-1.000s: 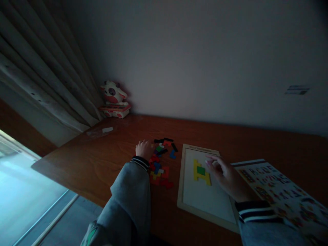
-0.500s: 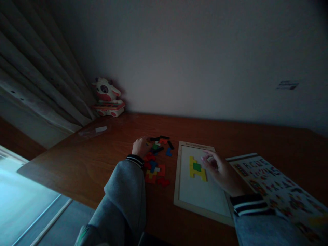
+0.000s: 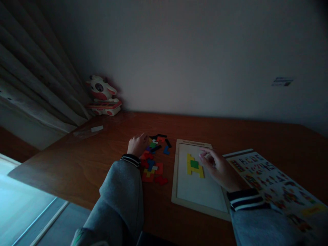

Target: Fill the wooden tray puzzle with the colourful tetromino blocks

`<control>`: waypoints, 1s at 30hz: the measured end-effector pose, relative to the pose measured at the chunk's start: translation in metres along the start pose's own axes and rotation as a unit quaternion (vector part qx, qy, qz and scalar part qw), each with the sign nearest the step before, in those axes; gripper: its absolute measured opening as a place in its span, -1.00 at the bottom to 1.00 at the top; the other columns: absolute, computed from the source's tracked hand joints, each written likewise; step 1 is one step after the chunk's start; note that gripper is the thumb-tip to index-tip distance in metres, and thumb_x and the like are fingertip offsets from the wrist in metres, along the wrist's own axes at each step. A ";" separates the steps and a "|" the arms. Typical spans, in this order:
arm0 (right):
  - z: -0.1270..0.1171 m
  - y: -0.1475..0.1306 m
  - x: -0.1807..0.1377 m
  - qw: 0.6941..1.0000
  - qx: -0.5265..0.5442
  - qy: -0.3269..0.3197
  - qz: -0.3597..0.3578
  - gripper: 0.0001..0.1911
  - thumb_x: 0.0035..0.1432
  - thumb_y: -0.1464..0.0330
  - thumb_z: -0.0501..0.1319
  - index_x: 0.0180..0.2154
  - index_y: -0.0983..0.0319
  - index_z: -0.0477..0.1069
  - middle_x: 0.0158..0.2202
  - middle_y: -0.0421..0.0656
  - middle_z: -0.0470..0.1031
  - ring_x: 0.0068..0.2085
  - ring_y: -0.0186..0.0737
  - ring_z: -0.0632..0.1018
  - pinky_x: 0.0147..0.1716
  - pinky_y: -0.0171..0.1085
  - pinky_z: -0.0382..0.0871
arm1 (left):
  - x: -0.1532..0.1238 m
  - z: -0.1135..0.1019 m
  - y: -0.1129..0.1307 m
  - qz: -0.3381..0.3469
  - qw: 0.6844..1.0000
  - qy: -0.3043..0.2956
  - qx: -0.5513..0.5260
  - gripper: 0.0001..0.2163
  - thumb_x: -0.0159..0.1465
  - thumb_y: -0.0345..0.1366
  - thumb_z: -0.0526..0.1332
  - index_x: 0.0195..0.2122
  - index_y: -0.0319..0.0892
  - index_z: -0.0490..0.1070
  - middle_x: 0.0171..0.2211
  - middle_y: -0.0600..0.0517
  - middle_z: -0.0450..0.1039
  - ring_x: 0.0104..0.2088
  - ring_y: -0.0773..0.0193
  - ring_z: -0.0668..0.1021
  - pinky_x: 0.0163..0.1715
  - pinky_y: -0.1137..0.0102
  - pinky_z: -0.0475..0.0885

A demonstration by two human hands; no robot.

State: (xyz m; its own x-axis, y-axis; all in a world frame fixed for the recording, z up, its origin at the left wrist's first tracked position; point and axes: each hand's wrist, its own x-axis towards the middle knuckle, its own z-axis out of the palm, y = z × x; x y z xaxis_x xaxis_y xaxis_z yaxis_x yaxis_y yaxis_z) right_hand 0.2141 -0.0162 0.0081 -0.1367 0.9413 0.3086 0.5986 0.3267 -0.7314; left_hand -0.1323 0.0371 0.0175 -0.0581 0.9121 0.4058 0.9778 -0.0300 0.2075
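A wooden puzzle board with a white inside lies on the brown table. Two yellow pieces and a green piece sit in it near the top. My right hand rests on the board beside them, fingers curled as if pinching something pale that I cannot make out. My left hand lies at the left edge of a pile of loose coloured pieces, fingers bent over the pieces there.
A sheet with coloured letters lies right of the board. A toy cow on a red and white box stands in the back left corner by a curtain. A small white scrap lies on the table's left part.
The view has drifted, so everything sits a little further left and higher. My right hand has curled in slightly next to the yellow pieces. My left hand stays at the pile.
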 end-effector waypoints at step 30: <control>0.012 0.026 0.007 0.946 0.285 0.082 0.128 -0.54 0.09 0.08 0.34 -0.03 0.15 0.46 -0.02 -0.07 0.56 -0.07 -0.13 0.58 -0.03 -0.12 0.45 | -0.045 0.020 0.122 0.351 0.908 -0.065 -0.218 -0.68 0.38 -0.18 0.18 0.13 -0.10 0.43 0.01 -0.12 0.45 -0.06 0.10 0.49 -0.01 0.16 0.45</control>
State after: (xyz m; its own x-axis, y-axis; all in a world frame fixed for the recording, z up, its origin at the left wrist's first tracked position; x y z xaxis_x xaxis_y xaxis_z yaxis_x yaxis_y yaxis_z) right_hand 0.2190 0.0000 -0.0163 0.1070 0.9855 0.1319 0.0652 0.1254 -0.9900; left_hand -0.0062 0.0001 0.0070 0.6008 0.6457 0.4712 0.5909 -0.7558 0.2823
